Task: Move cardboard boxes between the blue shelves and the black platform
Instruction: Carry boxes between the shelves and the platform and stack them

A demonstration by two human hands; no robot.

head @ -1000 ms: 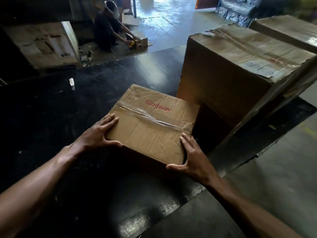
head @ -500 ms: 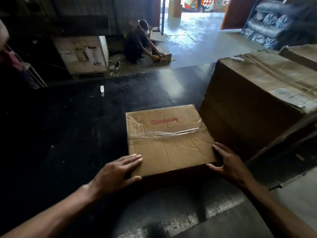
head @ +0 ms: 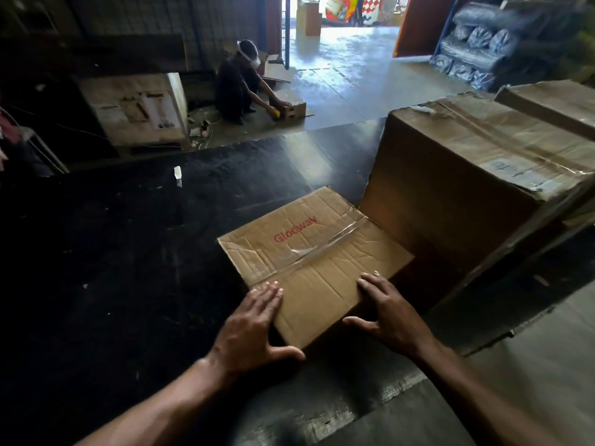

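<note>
- Cardboard lies under flat fingers (head: 269,292): the left hand (head: 254,326) and right hand (head: 389,313) rest palm-down on the near end of the small box (head: 315,259). The fingers are straight and barely spread, the thumbs splay along the near edge, and neither hand grips anything.
- With nothing hooked under the box, a lift from here would likely slip. A push may skew it, since both hands press on one end only.
- The box sits on the black platform (head: 128,268), its far right corner touching or just beside the large box (head: 476,188). A shove forward could jam it there and crush the creased lid.
- The clear tape seam (head: 325,249) looks wrinkled, so heavy pressure might split the flaps.
- The platform's near edge runs close by, and dragging the box back risks tipping it off.
</note>
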